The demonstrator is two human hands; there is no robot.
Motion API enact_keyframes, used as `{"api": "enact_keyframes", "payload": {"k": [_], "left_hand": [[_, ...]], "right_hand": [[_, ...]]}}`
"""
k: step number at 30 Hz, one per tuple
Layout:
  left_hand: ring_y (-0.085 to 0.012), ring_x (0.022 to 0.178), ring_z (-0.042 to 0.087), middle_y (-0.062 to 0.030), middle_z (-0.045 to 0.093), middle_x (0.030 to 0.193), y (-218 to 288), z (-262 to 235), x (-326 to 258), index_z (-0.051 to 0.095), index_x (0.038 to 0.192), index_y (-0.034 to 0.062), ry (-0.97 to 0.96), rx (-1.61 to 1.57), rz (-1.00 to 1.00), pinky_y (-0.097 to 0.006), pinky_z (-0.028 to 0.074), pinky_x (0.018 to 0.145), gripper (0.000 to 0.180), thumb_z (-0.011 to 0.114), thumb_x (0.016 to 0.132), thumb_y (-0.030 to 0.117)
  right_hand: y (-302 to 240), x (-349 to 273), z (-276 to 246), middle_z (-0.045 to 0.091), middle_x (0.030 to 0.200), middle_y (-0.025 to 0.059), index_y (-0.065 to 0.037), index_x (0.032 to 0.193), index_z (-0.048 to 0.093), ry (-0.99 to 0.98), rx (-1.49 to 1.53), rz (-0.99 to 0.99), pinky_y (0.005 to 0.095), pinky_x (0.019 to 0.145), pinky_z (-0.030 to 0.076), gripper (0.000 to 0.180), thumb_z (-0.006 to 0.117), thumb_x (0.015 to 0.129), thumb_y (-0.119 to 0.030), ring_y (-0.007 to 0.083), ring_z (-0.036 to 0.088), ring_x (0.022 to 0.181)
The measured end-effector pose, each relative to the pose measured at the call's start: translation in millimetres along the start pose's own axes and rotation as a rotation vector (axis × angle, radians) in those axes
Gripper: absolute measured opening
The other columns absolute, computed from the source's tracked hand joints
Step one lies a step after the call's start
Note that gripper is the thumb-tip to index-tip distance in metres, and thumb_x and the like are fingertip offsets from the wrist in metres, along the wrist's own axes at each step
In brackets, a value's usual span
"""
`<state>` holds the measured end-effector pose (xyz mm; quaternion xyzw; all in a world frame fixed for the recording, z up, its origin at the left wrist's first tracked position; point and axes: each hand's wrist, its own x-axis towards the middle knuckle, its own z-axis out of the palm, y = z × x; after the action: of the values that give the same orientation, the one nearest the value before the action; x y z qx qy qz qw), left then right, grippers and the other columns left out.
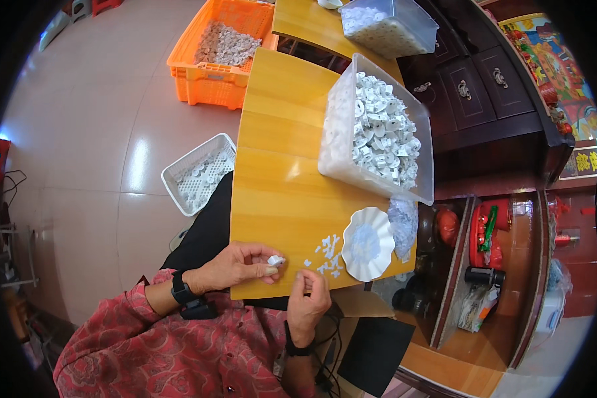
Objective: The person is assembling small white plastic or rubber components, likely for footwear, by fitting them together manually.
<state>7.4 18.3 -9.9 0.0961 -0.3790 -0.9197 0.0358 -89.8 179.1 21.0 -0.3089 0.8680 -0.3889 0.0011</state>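
Note:
A small white plastic part [276,261] is pinched between the thumb and fingers of my left hand [235,268], above the near edge of the yellow wooden table [272,159]. To its right, my right hand [310,302] has thumb and fingertips pressed together; whatever they may hold is too small to make out. Several tiny white pieces [330,255] lie scattered on the table just beyond that hand. Beside them, a white plate with a wavy rim [380,265] carries more tiny pale pieces.
A clear plastic bin [338,126] full of white plastic parts stands on the table, with a plastic bag [402,229] beside it. Farther off is a second bin [411,30]. On the floor at left are a white basket [172,174] and an orange crate [212,86]. Dark cabinets [467,93] line the right.

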Motion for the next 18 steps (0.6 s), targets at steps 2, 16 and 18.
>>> {"api": "enact_keyframes", "payload": {"k": [2, 16, 18], "left_hand": [[-0.0142, 0.100, 0.064, -0.0071, 0.065, 0.113, 2.0, -0.2, 0.6, 0.057, 0.126, 0.0005, 0.017, -0.027, -0.035, -0.030, 0.055, 0.088, 0.033, 0.062, 0.095, 0.010], [-0.0133, 0.099, 0.064, -0.0065, 0.065, 0.112, 2.6, -0.7, -2.6, 0.059, 0.124, 0.0011, 0.033, -0.074, 0.019, -0.029, 0.056, 0.087, 0.030, 0.062, 0.095, 0.008], [-0.0132, 0.098, 0.064, -0.0065, 0.065, 0.112, 3.0, -1.2, -3.0, 0.059, 0.124, 0.0010, 0.040, -0.064, 0.023, -0.029, 0.056, 0.087, 0.030, 0.062, 0.095, 0.008]], "right_hand": [[13.9, -3.1, -3.0, 0.059, 0.082, 0.0127, -0.001, 0.093, 0.062, 0.070, -0.099, 0.013, 0.0358, 0.061, 0.049, 0.011, 0.066, 0.083, 0.002, 0.0276, 0.060, 0.068], [34.1, 27.8, 7.5, 0.058, 0.095, 0.0114, -0.003, 0.107, 0.065, 0.048, -0.379, -0.172, 0.0437, 0.081, 0.044, 0.021, 0.061, 0.086, -0.002, 0.0315, 0.057, 0.093], [31.8, 30.8, 8.5, 0.057, 0.100, 0.0095, -0.005, 0.110, 0.065, 0.014, -0.531, -0.227, 0.0434, 0.082, 0.042, 0.026, 0.061, 0.084, -0.003, 0.0300, 0.056, 0.096]]}}
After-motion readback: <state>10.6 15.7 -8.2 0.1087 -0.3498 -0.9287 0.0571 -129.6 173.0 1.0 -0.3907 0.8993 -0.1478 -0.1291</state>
